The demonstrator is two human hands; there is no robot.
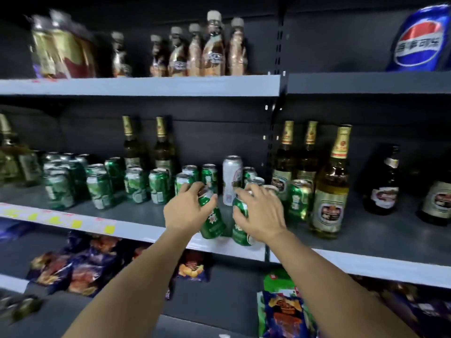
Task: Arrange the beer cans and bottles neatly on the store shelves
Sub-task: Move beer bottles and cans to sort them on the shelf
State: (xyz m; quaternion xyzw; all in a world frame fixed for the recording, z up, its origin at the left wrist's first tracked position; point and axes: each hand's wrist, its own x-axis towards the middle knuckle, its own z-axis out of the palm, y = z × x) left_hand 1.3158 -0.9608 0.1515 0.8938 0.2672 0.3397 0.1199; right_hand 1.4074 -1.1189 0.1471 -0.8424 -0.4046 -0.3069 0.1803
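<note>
Shelf (136, 215): left hand (186, 211), right hand (262, 213) each apparently grip green cans (213, 222).

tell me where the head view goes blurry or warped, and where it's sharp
Head view: sharpest at the left hand and right hand gripping green beer cans; motion blur smears the top-shelf bottles at upper left; wide-angle distortion slants the shelf edges; glare streaks the amber beer bottle.

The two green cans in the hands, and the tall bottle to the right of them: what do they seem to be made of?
Green can in the left hand and green can in the right hand: probably thin metal with glossy print, judging by their bright sheen. Tall bottle: apparently clear glass, pale liquid showing through, gold foil on its neck.
</note>
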